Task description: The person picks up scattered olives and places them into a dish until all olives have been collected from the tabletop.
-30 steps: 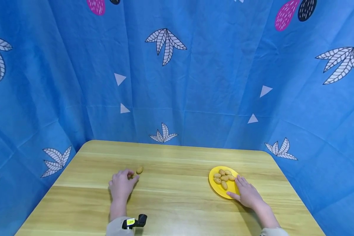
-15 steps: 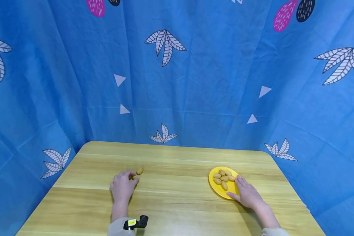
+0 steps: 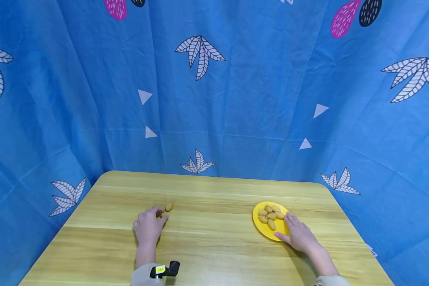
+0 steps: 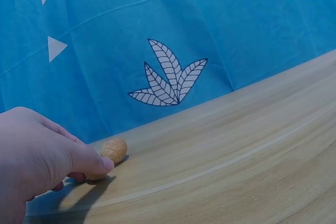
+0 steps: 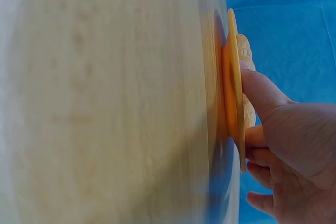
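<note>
At the left of the table my left hand (image 3: 148, 225) pinches a tan nut in its shell (image 4: 97, 176) between thumb and fingers, close over the wood. The fingers hide most of that nut. Just beyond the fingertips lies a second, oval nut (image 3: 169, 206), which shows its wrinkled shell in the left wrist view. My right hand (image 3: 301, 235) rests at the near right rim of a round yellow plate (image 3: 262, 230), fingers and thumb spread and fairly straight. Several similar nuts (image 3: 271, 216) sit grouped on the plate.
The wooden table (image 3: 214, 246) has rounded far corners. Behind it and along both sides hangs a blue curtain (image 3: 257, 99) printed with leaves and triangles. A black camera mount (image 3: 166, 270) sits on the left sleeve.
My left hand has shifted slightly to the right at the near nut, its fingertips staying beside the second one. My right hand and the plate have stayed in place.
</note>
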A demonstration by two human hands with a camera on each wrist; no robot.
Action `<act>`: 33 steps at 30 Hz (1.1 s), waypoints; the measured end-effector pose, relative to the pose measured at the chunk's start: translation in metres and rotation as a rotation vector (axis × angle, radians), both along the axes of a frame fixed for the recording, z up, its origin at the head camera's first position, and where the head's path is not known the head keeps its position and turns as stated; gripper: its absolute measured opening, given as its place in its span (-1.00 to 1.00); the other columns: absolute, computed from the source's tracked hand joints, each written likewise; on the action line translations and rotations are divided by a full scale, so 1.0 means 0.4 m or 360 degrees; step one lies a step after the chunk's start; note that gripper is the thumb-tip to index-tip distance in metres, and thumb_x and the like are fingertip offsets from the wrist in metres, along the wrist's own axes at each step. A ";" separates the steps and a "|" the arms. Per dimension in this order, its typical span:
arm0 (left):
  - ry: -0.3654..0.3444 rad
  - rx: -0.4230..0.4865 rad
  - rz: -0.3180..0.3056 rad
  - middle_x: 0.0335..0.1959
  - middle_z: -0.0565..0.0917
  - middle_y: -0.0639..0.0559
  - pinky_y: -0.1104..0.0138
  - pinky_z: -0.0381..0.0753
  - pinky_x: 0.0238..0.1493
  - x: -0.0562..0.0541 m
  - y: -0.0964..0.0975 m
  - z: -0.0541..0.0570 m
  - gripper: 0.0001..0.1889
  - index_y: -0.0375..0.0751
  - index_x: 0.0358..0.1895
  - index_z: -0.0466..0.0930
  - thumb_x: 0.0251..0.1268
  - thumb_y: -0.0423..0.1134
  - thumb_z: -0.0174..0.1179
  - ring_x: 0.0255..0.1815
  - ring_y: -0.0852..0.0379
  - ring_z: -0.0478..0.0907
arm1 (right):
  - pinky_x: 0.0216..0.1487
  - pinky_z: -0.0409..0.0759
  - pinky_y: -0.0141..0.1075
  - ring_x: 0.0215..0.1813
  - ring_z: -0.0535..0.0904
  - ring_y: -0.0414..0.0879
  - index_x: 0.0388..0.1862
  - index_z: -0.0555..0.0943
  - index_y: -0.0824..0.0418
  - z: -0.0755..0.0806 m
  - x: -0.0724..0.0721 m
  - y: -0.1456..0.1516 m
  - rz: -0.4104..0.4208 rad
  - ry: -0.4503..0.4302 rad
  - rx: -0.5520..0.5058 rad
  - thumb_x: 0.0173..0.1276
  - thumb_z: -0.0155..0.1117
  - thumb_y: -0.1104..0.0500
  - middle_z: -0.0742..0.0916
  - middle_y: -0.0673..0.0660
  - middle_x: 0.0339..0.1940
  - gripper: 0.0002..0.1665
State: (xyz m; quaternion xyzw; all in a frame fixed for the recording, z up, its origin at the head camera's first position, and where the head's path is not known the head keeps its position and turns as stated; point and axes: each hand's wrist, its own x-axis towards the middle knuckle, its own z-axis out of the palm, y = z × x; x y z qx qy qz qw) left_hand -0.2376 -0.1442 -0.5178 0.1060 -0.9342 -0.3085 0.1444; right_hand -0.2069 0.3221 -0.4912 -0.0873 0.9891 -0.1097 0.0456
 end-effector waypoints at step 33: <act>0.0284 -0.0019 -0.0248 -0.24 0.73 0.04 0.03 0.32 0.00 -0.021 0.160 0.025 -0.77 -0.05 -0.25 0.68 0.02 -0.12 0.46 -0.07 -0.08 0.56 | 0.37 0.18 0.30 0.46 0.13 0.48 0.35 0.24 0.61 -0.008 0.005 0.001 -0.0003 0.0000 0.0009 0.36 0.14 -0.25 0.22 0.55 0.46 0.01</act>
